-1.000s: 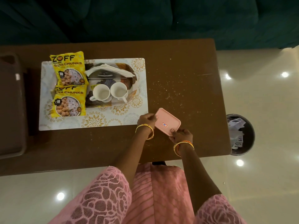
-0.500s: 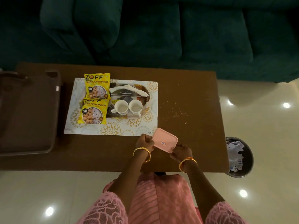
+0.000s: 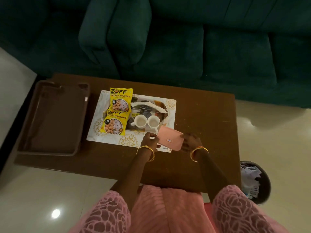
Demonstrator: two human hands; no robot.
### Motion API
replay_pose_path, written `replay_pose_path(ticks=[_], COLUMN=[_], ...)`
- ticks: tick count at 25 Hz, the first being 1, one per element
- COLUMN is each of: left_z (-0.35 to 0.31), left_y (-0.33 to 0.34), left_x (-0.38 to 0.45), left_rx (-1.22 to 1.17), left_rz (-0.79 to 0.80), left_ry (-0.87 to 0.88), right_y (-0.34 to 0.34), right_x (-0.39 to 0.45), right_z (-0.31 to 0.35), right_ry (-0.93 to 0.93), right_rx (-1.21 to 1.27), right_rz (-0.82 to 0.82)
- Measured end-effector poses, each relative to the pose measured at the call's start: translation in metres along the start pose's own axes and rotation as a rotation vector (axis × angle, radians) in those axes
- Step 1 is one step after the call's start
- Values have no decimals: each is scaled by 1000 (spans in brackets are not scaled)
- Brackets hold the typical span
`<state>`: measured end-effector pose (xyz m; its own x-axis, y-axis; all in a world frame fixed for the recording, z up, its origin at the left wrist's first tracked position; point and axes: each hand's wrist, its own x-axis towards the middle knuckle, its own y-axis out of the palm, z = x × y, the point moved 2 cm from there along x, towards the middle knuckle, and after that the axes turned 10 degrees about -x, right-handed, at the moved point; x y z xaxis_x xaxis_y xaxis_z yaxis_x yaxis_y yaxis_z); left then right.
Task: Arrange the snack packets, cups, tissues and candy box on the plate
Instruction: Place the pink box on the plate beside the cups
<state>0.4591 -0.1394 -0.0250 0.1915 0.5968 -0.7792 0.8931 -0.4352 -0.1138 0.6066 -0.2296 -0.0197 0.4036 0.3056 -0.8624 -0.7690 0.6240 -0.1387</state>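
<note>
I hold a pink candy box point(image 3: 170, 138) between both hands, over the near right corner of the patterned mat point(image 3: 170, 105). My left hand point(image 3: 149, 140) grips its left edge, my right hand point(image 3: 191, 142) its right edge. Just beyond the box, a dark patterned plate point(image 3: 162, 105) bears two white cups point(image 3: 141, 121) point(image 3: 153, 122) side by side and a white tissue point(image 3: 148, 105) behind them. Two yellow snack packets point(image 3: 120, 100) point(image 3: 115, 123) lie one behind the other along the plate's left side.
A brown empty tray point(image 3: 55, 118) sits at the left end of the wooden table point(image 3: 202, 123). A dark green sofa point(image 3: 168, 39) stands beyond the table. A bin point(image 3: 255, 180) with paper stands on the tiled floor at right.
Both hands have carried the pink box forward and left, from the bare table onto the mat's corner near the cups. The camera has pulled back and tilted up.
</note>
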Motion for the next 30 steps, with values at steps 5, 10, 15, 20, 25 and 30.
replay_pose_path(ticks=[5, 10, 15, 20, 25, 30], left_z=[-29, -54, -89, -122, -119, -116], left_y=[2, -1, -28, -41, -32, -39], left_x=[16, 36, 67, 118, 177, 186], left_rx=[-59, 1, 402, 953, 1252, 1395], left_rz=[-24, -38, -248, -70, 173, 210], left_ry=[4, 87, 446, 525, 568, 660], right_y=[8, 23, 31, 37, 61, 75], right_x=[14, 32, 54, 86, 128, 146], right_z=[31, 52, 71, 102, 127, 131], right_ry=[83, 82, -16, -120, -76, -29], right_rx=[-17, 27, 100, 119, 48, -80], right_rz=[127, 199, 26, -219, -227, -230])
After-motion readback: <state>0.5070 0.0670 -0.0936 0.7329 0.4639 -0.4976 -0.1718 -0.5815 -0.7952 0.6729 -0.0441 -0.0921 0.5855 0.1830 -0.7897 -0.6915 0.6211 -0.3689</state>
